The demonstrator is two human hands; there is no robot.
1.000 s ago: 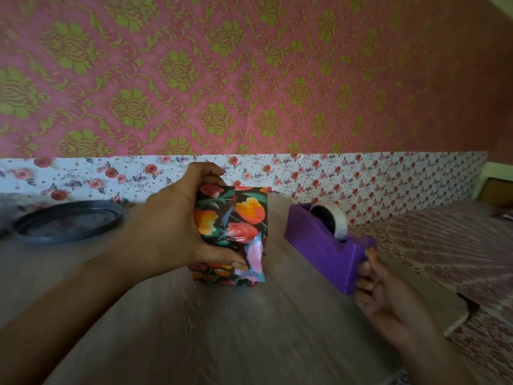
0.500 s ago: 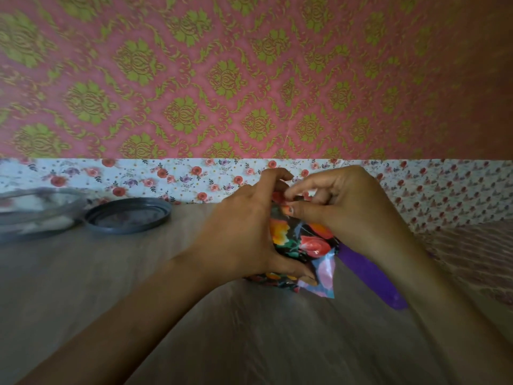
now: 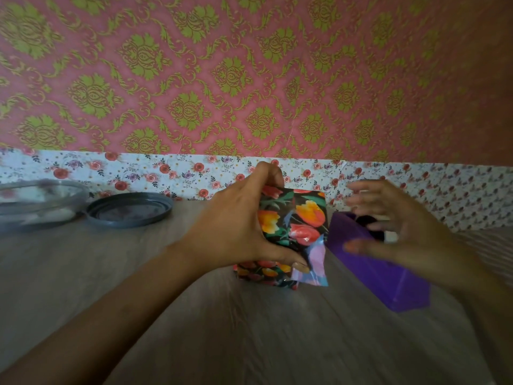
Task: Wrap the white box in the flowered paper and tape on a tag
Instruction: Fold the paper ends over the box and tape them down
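Note:
The box, wrapped in dark paper with orange and red tulips, stands on end on the wooden table. My left hand grips it from the left, thumb low at the front and fingers over the top. A loose paper flap sticks out at its lower right. My right hand hovers blurred to the right with fingers spread, holding nothing, in front of the purple tape dispenser. No white of the box shows, and I see no tag.
A dark round lid lies at the back left beside a clear plastic container. A wall with a flowered border rises right behind the table. Patterned cloth lies off the right edge.
My right hand went from the dispenser to the top of the box and has now pulled away to the right, fingers spread. My left hand kept its hold.

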